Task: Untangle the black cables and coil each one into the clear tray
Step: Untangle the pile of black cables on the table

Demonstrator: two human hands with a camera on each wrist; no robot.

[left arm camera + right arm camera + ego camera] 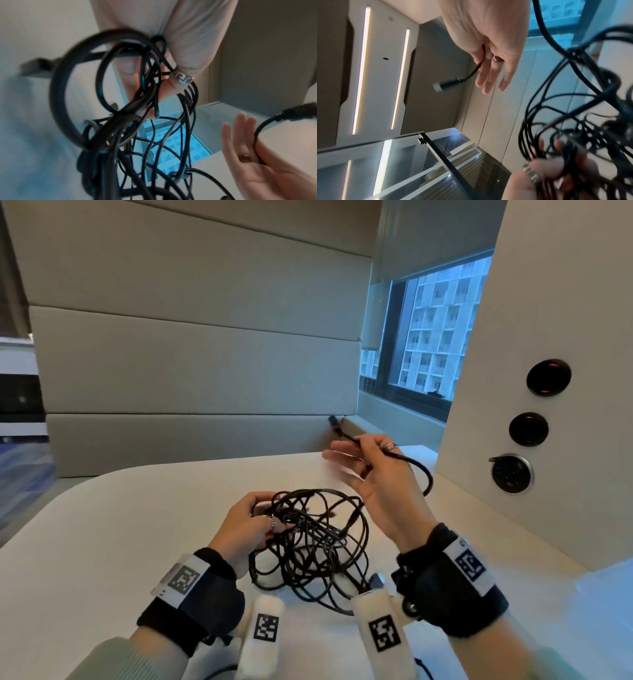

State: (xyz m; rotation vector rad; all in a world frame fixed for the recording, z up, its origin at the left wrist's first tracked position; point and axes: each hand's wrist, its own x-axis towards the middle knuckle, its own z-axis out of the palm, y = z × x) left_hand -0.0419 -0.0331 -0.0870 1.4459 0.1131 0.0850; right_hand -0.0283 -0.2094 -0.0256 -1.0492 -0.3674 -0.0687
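Observation:
A tangle of black cables (pixel 315 546) lies on the white table (pixel 137 525), partly lifted. My left hand (pixel 260 517) grips a bunch of its loops at the upper left; in the left wrist view the ringed fingers (pixel 164 92) curl round several strands (pixel 137 135). My right hand (pixel 356 455) is raised above and right of the tangle. It pinches one cable end, the other fingers stretched out, and the plug (pixel 335 423) (pixel 439 86) sticks out past them. A pale translucent shape (pixel 603 587) at the table's right front may be the clear tray.
A white side panel with round sockets (pixel 548 377) (pixel 512 473) stands close on the right. A padded wall (pixel 191 364) closes the back and a window (pixel 435 337) sits at the back right. A grey connector (pixel 376 578) lies beside my right wrist.

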